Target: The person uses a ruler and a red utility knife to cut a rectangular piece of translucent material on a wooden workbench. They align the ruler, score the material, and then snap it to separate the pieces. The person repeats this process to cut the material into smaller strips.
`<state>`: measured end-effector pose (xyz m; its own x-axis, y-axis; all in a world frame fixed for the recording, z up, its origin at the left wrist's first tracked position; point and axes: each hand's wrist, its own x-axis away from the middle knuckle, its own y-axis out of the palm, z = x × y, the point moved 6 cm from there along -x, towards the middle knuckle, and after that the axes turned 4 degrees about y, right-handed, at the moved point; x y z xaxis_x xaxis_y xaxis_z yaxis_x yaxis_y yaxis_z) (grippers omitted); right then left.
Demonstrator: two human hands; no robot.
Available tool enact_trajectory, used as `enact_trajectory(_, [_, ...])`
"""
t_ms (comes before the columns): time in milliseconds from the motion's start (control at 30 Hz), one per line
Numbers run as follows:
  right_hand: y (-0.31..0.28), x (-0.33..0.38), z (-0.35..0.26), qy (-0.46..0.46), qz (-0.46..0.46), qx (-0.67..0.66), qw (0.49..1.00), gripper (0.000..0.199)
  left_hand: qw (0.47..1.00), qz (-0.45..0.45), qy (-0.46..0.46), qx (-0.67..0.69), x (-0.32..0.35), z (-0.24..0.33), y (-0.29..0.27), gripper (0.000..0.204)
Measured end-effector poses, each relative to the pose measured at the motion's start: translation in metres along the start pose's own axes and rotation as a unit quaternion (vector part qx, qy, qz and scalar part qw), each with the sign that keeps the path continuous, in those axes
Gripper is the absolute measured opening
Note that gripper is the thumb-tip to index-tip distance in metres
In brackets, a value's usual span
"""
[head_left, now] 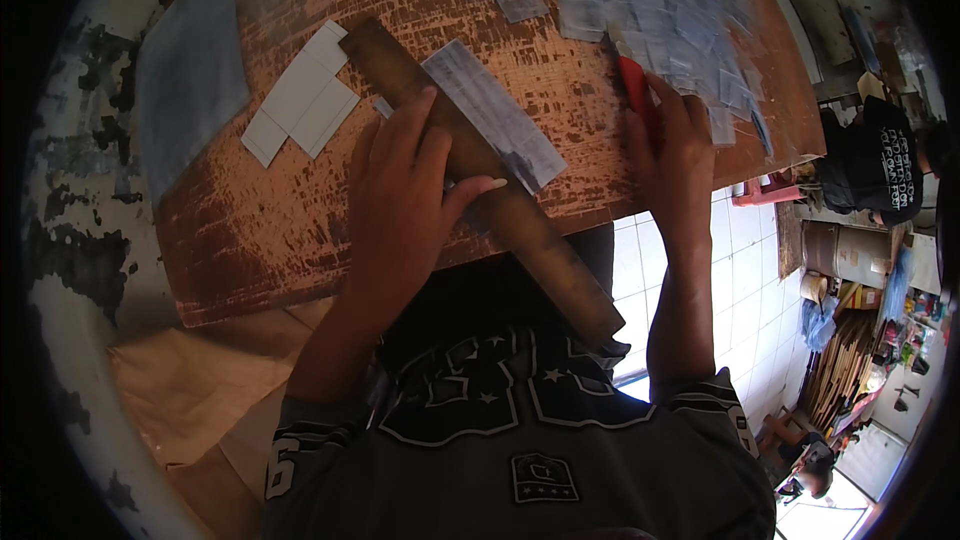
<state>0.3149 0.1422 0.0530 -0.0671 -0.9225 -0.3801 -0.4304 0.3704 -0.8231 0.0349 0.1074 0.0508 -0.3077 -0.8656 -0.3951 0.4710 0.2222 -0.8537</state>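
Observation:
A long, flat brown straightedge bar (550, 260) lies aslant across the worktable, its lower end jutting past the near edge toward my body. My left hand (400, 180) presses down on it, with fingers stretched out and thumb spread. A strip of bluish clear plastic film (495, 115) lies alongside the bar and partly beneath it. To the right, my right hand (675, 140) is closed round a red-handled cutter knife (632, 80), its blade pointing away from me toward the cut plastic pieces (650, 15). Beside the bar's far end is white lined card (305, 95).
A larger bluish plastic sheet (195, 70) covers the left of the scratched worktable (250, 240). One small plastic piece (521, 3) lies apart from the pile. Brown paper (210, 370) sits below the left edge. Another person (870, 165) is at the far right.

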Motion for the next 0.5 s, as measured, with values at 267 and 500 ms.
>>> enact_trajectory(267, [-0.023,0.025,0.014,0.127,0.022,-0.304,0.944,0.04,0.998,-0.053,0.007,-0.038,-0.001,-0.003,0.01,0.065])
enact_trajectory(500, [-0.036,0.049,0.003,0.233,0.017,-0.509,0.828,0.051,0.995,-0.064,0.048,-0.059,-0.01,-0.003,0.006,0.088])
